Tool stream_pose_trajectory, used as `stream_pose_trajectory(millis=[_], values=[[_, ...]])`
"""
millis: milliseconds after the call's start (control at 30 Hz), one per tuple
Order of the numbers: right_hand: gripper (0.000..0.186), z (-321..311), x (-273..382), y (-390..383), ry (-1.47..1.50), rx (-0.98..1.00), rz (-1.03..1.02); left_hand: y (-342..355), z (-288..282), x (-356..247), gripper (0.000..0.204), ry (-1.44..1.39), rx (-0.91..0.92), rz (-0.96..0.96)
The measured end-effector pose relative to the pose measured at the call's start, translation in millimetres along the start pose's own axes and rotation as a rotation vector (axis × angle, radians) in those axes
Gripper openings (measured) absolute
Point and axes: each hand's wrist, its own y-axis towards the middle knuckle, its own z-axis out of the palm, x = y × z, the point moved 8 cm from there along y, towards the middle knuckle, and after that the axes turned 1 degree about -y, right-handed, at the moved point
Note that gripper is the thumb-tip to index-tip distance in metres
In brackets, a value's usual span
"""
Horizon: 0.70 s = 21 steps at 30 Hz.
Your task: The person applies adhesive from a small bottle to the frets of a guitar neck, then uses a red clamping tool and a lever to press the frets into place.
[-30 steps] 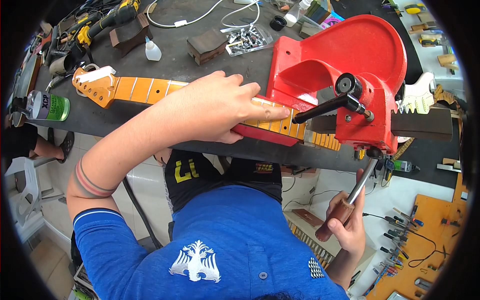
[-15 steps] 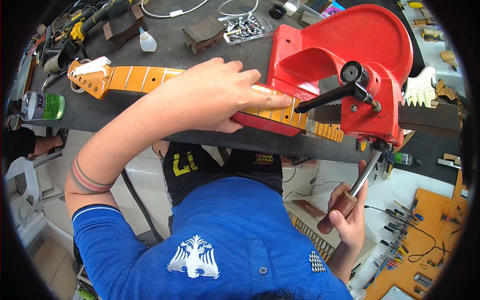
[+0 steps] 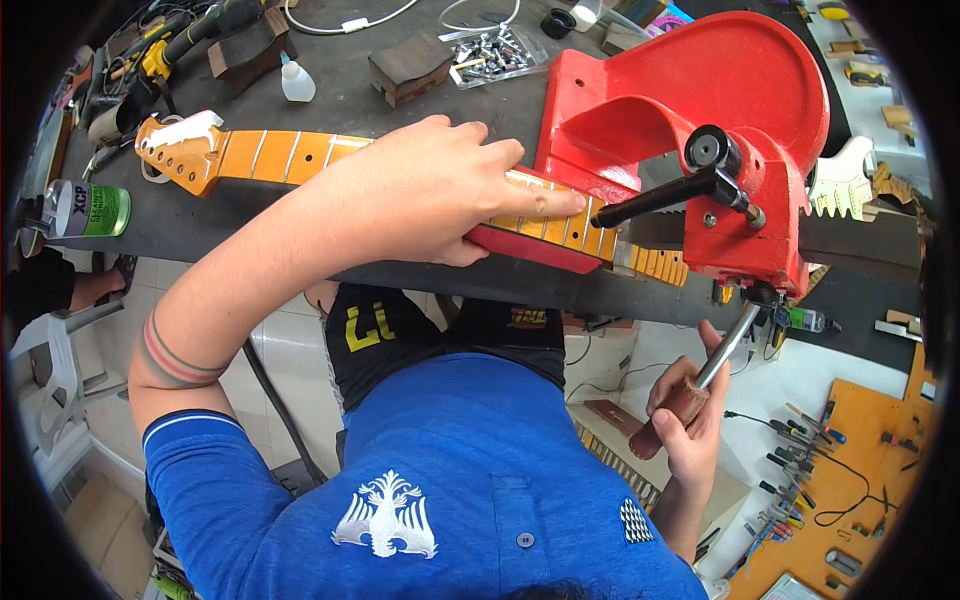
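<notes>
My left hand (image 3: pixel 445 190) lies over a maple guitar neck (image 3: pixel 265 155), gripping it with the index finger stretched along the fretboard and the thumb at the near edge. The neck's headstock points left. Under its right part sits a red support block (image 3: pixel 540 250). The fretboard's end passes beneath a red arbor press (image 3: pixel 715 70), which has a black ram bar and a black crank lever (image 3: pixel 665 195). Low on the right, my right hand (image 3: pixel 695 425) is closed round the brown handle (image 3: pixel 672 415) of the press's steel lever (image 3: pixel 728 345).
On the dark workbench (image 3: pixel 330 100) stand a white dropper bottle (image 3: pixel 297 80), a dark wooden block (image 3: pixel 410 70) and a bag of small metal parts (image 3: pixel 492 55). A green-labelled container (image 3: pixel 92 212) is at the left. Several tools hang on an orange board (image 3: pixel 850 450) at the right.
My right hand and the lever handle have shifted slightly to the left. My left hand stays in place on the guitar neck.
</notes>
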Motion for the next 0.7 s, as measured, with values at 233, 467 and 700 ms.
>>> stream_pose_trajectory(millis=[233, 467, 700], values=[[0.050, 16, 1, 3, 0.184, -0.182, 0.007, -2, 2, 0, 0.096, 0.002, -0.027, -0.001], [0.019, 16, -3, 6, 0.089, -0.330, -0.032, 0, 2, -1, 0.096, 0.001, -0.029, -0.001], [0.014, 18, -7, 11, 0.063, -0.371, -0.043, -1, 2, 0, 0.096, -0.003, -0.043, -0.005]])
